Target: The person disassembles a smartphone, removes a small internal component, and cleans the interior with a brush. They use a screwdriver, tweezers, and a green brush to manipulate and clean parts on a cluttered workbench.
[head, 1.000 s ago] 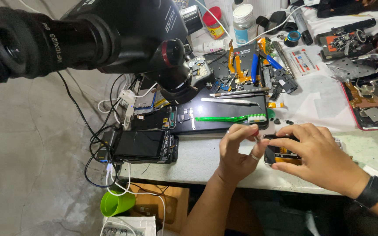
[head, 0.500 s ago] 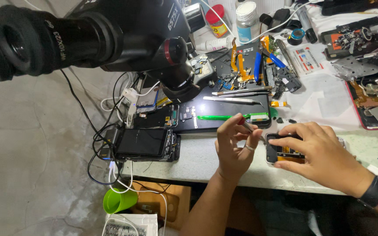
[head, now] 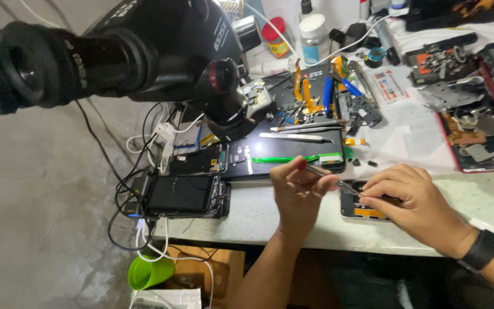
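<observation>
Left hand: we are pinching a slim metal tool with a red tip [head: 321,171] in our left hand [head: 295,191], fingers [head: 306,178] clamped together on its shaft, the hand resting on the pale bench [head: 258,213].
Right hand: we are pressing our right hand [head: 415,203] down over the small opened phone with orange and dark innards [head: 358,207], fingers [head: 381,191] curled and closed on its upper edge, pinning it flat.
Key relation: the opened phone is lying just to the right of our left-hand fingers and under our right-hand fingers; the tool's long axis is running from upper left down to lower right, its working end reaching the phone's top corner, though we cannot tell whether it is touching. The right hand is the nearer one to the phone.
Phone's axis: its long side is running left to right along the bench's front edge.
Beyond the fingers: a green plastic pry stick [head: 284,159] and a long dark phone panel [head: 258,153] are lying just above our left hand; a pair of steel tweezers [head: 295,137] is further up.
Left of the fingers: a black phone with a dark screen [head: 181,194] is sitting among tangled cables.
Overhead: a large black microscope head [head: 127,54] is hanging up and to the left, not blocking the hands.
In the way: nothing is standing between tool and phone.
</observation>
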